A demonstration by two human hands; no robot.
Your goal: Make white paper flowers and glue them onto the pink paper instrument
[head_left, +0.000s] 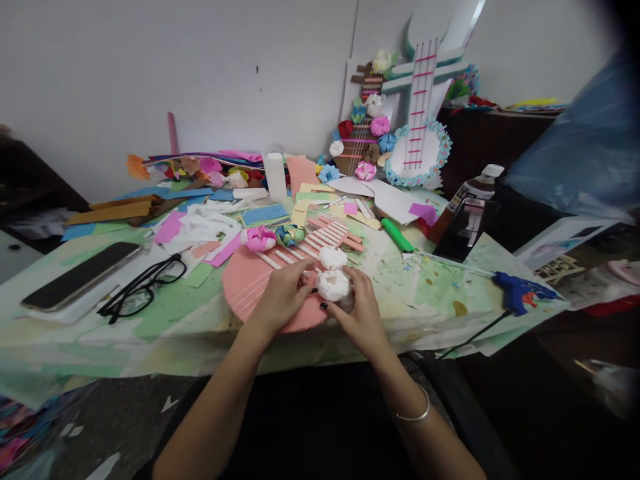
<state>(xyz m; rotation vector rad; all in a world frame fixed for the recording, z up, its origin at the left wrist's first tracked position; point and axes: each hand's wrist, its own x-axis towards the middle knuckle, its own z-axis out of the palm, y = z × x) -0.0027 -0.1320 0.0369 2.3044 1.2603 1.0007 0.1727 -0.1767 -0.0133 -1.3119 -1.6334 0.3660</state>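
A pink cardboard guitar (245, 280) lies flat on the table in front of me, with white strips across its neck. At its right edge, a white paper flower (334, 287) sits between my two hands. My right hand (364, 310) curls its thumb and fingers around the flower's right side. From the left, my left hand (286, 293) rests over the guitar, its thumb and bent fingers against the flower's other side. Just behind is a second white paper flower (332, 258). A pink paper flower (259, 239) and a green-blue paper flower (291, 235) sit on the guitar's upper edge.
A blue glue gun (517, 291) lies at right, its cord over the table edge. Nearby are a green cutter (397, 235), a dark phone (466, 229) and a bottle (483, 187). Glasses (145, 288) and another phone (83, 275) lie left. Decorated guitars (420, 107) lean behind.
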